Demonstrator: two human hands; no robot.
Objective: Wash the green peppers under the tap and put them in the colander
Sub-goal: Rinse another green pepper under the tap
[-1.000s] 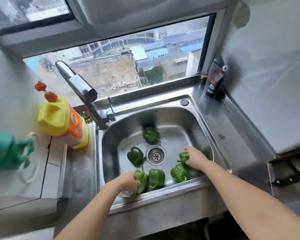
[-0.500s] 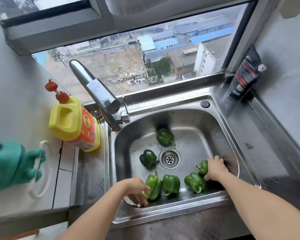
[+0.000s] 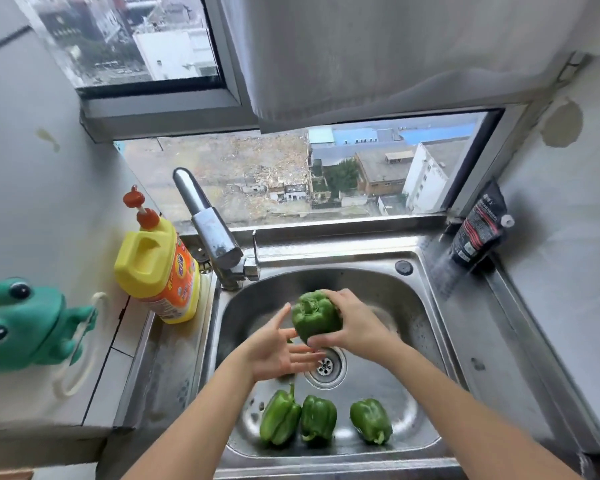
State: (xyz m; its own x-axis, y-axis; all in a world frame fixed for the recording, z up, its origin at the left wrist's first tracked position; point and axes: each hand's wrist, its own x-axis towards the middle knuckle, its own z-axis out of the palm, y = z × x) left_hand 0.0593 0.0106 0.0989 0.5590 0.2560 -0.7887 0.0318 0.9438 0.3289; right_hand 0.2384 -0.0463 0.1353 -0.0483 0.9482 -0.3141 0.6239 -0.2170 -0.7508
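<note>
The right hand (image 3: 355,325) holds a green pepper (image 3: 315,317) above the middle of the sink (image 3: 420,306), its grip clamped around the pepper's far and lower sides. The pepper is glossy, deep green and blocky, with lobed shoulders; its sunken stem end faces up toward the camera. The left hand (image 3: 278,348) is beside it, palm up and fingers spread, its grip apart, the fingertips close under the pepper; whether they touch it cannot be told.

Three more peppers lie along the near edge of the sink floor: a longer, lighter green one (image 3: 280,417) on the left with a thin stem pointing up, a darker one (image 3: 318,419) just beside it, and a third (image 3: 371,420) a little apart on the right. The drain (image 3: 326,367) sits between them and the hands. The tap (image 3: 208,230) slants over the sink's left rear corner.

A second ago both hands were low in the sink, the right on a pepper at the near right and the left by the near-left peppers. Now one pepper is lifted, and the left hand has left the sink floor.
</note>
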